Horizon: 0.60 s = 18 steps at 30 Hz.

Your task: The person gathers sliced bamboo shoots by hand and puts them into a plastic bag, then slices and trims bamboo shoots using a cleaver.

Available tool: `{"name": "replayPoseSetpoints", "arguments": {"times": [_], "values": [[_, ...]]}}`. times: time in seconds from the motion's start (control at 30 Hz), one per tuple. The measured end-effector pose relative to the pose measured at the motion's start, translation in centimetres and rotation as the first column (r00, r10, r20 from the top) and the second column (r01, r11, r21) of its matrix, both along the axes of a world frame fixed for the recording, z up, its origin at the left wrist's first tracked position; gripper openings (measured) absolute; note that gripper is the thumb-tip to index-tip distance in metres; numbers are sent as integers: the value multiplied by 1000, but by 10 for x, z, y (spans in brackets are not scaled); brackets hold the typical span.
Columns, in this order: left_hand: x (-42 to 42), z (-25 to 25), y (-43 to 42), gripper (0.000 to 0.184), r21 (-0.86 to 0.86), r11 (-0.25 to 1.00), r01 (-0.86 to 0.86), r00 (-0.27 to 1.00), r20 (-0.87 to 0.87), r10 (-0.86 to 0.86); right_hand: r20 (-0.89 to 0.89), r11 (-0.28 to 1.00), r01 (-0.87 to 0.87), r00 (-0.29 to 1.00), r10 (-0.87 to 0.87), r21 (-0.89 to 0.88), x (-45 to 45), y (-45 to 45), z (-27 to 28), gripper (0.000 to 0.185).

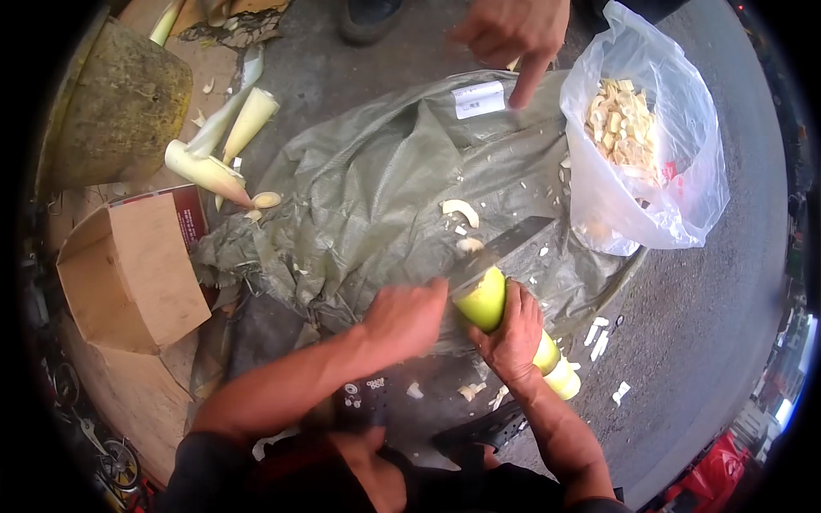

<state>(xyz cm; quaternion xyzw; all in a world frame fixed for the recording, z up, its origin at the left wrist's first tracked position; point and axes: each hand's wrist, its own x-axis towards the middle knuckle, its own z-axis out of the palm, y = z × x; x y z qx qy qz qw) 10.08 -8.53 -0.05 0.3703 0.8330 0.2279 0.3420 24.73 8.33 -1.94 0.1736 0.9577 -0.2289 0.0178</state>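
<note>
My left hand point(404, 320) is closed round the handle of a broad-bladed knife point(511, 248), slightly blurred. The blade lies against the cut upper end of a green-yellow bamboo shoot point(484, 301). My right hand point(516, 335) wraps round the middle of the shoot, which slants down to the right to a pale yellow lower end. Just beyond the blade, a curved pale slice point(462, 210) and small chips lie on a grey-green woven plastic sheet point(359, 188).
Another person's hand point(517, 38) points down near a white label point(479, 100) on the sheet. A clear plastic bag point(693, 184) of pale slices stands right. Left are bamboo shoot pieces point(209, 171), a cardboard box point(154, 265) and a dirty yellow bucket point(128, 103).
</note>
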Motion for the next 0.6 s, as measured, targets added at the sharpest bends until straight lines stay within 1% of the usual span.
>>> {"name": "replayPoseSetpoints", "arguments": {"times": [0.13, 0.23, 0.27, 0.33, 0.4, 0.47, 0.53, 0.6], "values": [[-6, -6, 3, 20, 5, 1000, -24, 1000, 17, 24, -14, 1000, -4, 1000, 4, 13, 2, -1, 1, 97], [-8, 24, -17, 19, 52, 998, -22, 1000, 13, 21, -21, 1000, 11, 1000, -10, 5, 1, -2, 0, 99], [-6, 37, -27, 17, 36, 999, -1, 1000, 31, 0, -15, 1000, 17, 1000, -17, 0, 3, -3, 1, 99], [-2, 59, -48, 13, 4, 999, 33, 997, 65, -33, -18, 1000, 10, 1000, -10, 6, 3, -4, 2, 95], [4, 71, -63, 14, -7, 999, 47, 997, 64, -46, -23, 1000, 3, 1000, -3, 17, 2, -5, 1, 93], [9, 71, -69, 14, -2, 999, 54, 997, 61, -54, -28, 999, 5, 1000, -4, 34, 4, -6, -1, 94], [14, 61, -69, 15, 18, 998, 56, 996, 63, -57, -29, 999, 15, 999, -14, 33, 4, -7, -1, 93], [15, 53, -55, 16, -22, 998, 63, 996, 70, -61, -17, 999, 15, 1000, -14, 31, 5, -7, -2, 93]]}}
